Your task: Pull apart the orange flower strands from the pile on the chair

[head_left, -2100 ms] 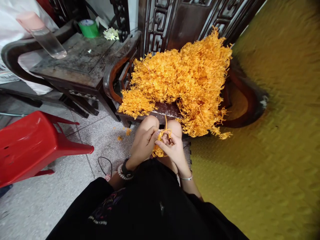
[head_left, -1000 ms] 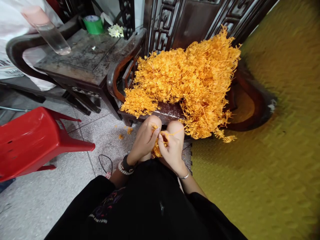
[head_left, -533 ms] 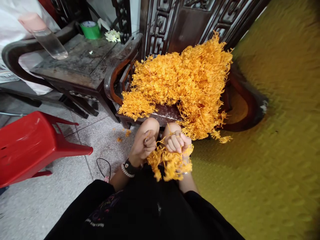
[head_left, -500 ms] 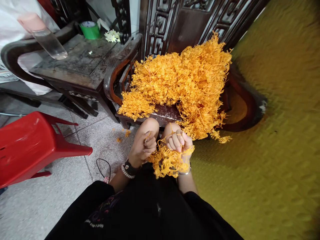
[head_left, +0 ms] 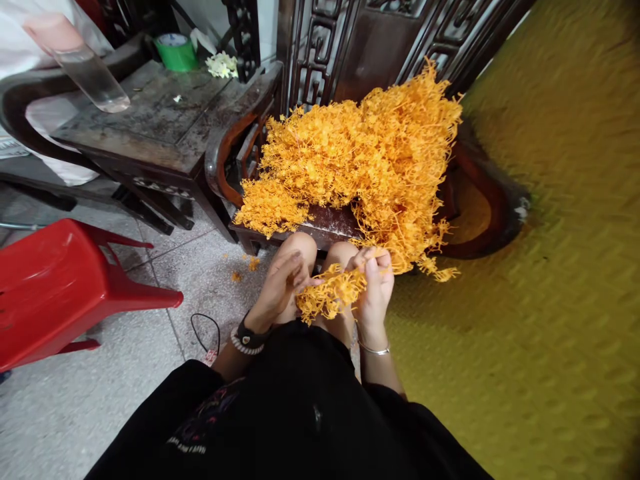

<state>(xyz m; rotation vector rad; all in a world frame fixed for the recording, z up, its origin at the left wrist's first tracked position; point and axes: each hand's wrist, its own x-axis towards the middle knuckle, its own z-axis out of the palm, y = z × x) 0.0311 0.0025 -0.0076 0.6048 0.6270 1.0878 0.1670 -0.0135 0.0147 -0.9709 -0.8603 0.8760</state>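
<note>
Room: what looks like a sitting room in a home, furnished in dark carved wood.
Carved chair (head_left: 333, 223): a curved-arm seat with an openwork fretted back, household in style.
Worktop (head_left: 150, 117): a low wooden side table beside the chair, with a pink-capped bottle (head_left: 87, 73), a green tape roll (head_left: 177, 57) and pale flowers (head_left: 222, 65) on it.
Floor (head_left: 100, 407): speckled tiles under a red plastic stool (head_left: 55, 287).
</note>
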